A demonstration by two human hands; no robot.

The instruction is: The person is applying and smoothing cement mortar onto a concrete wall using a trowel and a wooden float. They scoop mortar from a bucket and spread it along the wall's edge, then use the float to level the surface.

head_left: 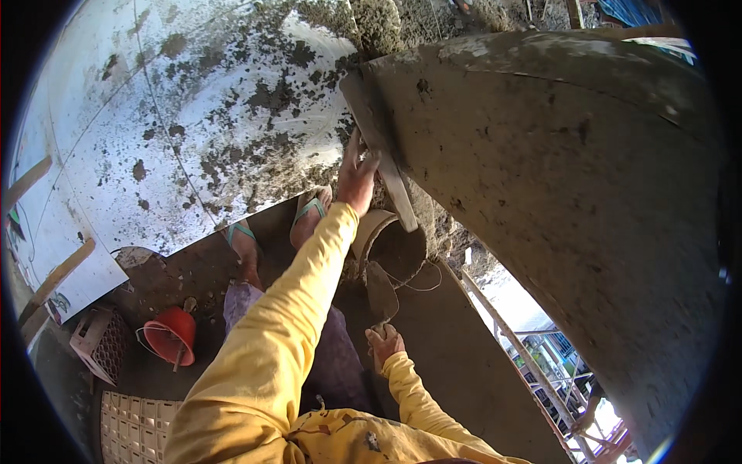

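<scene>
My left hand grips the edge of a narrow wooden board, its fingers along the side. The board lies against a curved wall covered in grey-brown mortar. Lower down, my right hand is closed round the handle of a trowel. The trowel's blade points up toward a bucket with a thin wire handle. That bucket stands below the board's lower end, and its inside is dark.
White panels spattered with mortar fill the upper left. A red bucket, a crate and a pale crate stand at lower left. Poles line the right side, where another person's arm shows. My sandalled feet are beneath me.
</scene>
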